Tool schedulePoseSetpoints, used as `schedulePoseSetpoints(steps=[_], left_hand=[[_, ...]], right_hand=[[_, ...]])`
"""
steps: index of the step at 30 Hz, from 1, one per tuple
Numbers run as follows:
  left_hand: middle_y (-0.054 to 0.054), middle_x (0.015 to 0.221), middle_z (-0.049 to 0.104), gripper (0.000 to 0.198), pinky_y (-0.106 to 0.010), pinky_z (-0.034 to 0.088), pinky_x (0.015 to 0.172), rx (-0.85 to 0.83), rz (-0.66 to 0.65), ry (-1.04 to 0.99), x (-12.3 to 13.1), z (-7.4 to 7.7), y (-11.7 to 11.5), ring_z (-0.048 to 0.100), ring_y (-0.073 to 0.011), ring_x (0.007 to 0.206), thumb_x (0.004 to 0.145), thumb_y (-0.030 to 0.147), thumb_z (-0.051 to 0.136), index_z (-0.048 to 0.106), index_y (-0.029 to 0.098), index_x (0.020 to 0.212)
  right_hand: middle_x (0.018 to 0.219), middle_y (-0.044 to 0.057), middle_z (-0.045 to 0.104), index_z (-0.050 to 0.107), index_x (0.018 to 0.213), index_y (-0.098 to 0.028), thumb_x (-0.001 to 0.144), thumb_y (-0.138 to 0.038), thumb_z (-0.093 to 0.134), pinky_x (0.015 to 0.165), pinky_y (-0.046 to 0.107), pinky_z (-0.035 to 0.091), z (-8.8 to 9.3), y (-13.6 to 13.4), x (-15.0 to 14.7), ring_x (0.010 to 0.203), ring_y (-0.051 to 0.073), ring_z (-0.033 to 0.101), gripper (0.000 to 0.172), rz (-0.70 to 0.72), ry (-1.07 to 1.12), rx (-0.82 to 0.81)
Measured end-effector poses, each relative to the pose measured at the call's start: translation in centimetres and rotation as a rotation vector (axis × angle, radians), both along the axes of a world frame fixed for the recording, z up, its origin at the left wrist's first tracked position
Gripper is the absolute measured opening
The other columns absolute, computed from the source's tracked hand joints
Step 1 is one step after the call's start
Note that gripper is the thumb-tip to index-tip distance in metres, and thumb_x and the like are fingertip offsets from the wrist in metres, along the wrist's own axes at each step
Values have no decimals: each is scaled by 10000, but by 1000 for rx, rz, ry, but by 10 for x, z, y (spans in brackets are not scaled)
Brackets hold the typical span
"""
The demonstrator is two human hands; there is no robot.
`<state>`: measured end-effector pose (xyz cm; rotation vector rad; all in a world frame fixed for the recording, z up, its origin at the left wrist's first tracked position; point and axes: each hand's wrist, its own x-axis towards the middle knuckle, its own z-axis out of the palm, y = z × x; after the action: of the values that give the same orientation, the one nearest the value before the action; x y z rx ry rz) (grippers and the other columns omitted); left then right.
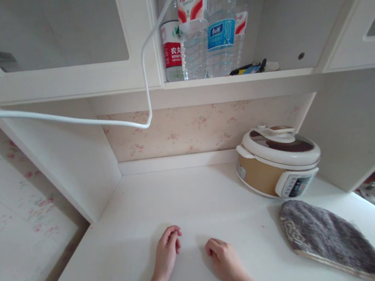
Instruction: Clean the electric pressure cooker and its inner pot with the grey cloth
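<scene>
My left hand (166,252) rests on the white countertop (188,196) with its fingers curled in loosely; nothing shows in it. My right hand (225,258) lies a little to its right, also knuckles up with the fingers tucked under, holding nothing I can see. The two hands are a short gap apart near the counter's front edge. A grey furry mat (328,237) lies flat to the right of my right hand. A beige and white rice cooker (277,160) stands shut at the back right.
A white cable (145,72) hangs across from the left and up to the open shelf. Several water bottles (206,26) stand on that shelf above the counter. Cupboard doors flank the shelf. Floral wallpaper covers the back wall.
</scene>
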<state>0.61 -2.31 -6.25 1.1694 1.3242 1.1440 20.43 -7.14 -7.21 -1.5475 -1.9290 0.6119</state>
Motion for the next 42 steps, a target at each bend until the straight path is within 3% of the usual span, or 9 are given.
schedulePoseSetpoints(steps=[9,24,42], left_hand=[[-28,776,628,302,-220,386,448,5,-20,6,0,-4,-1,514,-118,543,765,429,512,631,180,887],[-5,769,617,290,-225,382,480,15,-148,117,4,6,-8,508,-117,558,817,393,448,603,178,933],[-10,777,625,298,-225,381,488,18,-168,149,5,10,-10,513,-122,565,814,405,439,608,186,923]], right_hand=[[689,-5,580,554,692,-192,650,28,347,609,175,300,2,0,0,643,103,502,305,-2,-4,-11],[669,-10,553,516,686,-191,655,8,345,601,186,278,-2,0,0,628,104,473,265,9,13,12],[638,-14,531,499,665,-188,666,-30,325,580,188,279,-8,5,2,594,100,454,235,-24,109,-3]])
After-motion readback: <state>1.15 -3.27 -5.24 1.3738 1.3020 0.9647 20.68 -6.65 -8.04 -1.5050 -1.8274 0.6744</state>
